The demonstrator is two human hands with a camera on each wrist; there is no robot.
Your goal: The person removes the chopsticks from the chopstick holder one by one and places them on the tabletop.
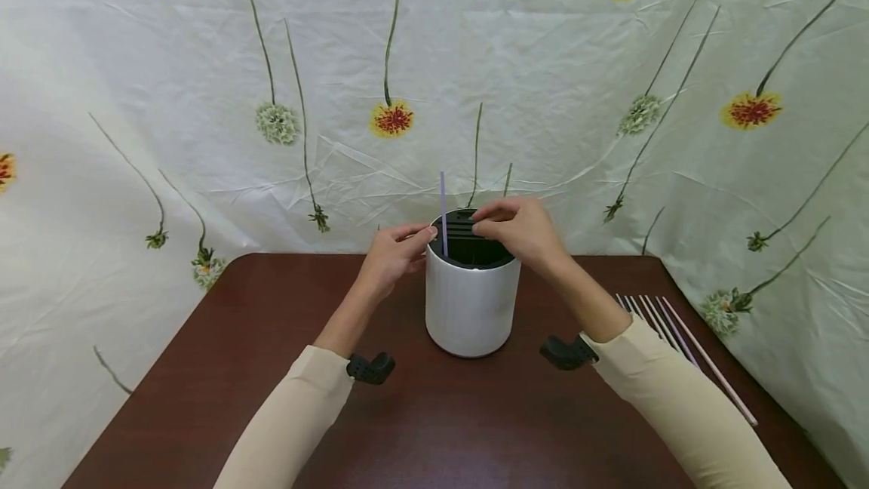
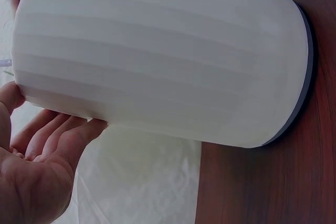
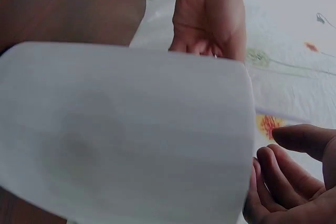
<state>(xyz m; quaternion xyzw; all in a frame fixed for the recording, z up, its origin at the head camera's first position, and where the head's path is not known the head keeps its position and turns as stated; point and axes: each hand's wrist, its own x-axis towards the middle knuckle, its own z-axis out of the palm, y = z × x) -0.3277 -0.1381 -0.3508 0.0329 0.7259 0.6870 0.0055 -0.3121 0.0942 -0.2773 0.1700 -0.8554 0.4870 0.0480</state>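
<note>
A white cylindrical container (image 1: 468, 308) stands on the brown table (image 1: 434, 429), and its black slotted insert (image 1: 485, 250) shows at the top. One thin purple straw (image 1: 443, 210) stands upright in the insert near the left rim. My left hand (image 1: 397, 251) touches the rim on the left with relaxed fingers, close to the straw. My right hand (image 1: 519, 229) hovers over the right of the opening, fingertips resting on the insert, holding nothing visible. The left wrist view shows the container (image 2: 157, 56) with the left fingers (image 2: 58, 140) along its wall. The right wrist view shows the container (image 3: 121, 129) and loosely curled right fingers (image 3: 294, 182).
Several thin straws (image 1: 679, 338) lie side by side on the table's right part, near my right sleeve. A flowered cloth (image 1: 543, 59) hangs behind and around the table. Bare brown tabletop lies in front of the container.
</note>
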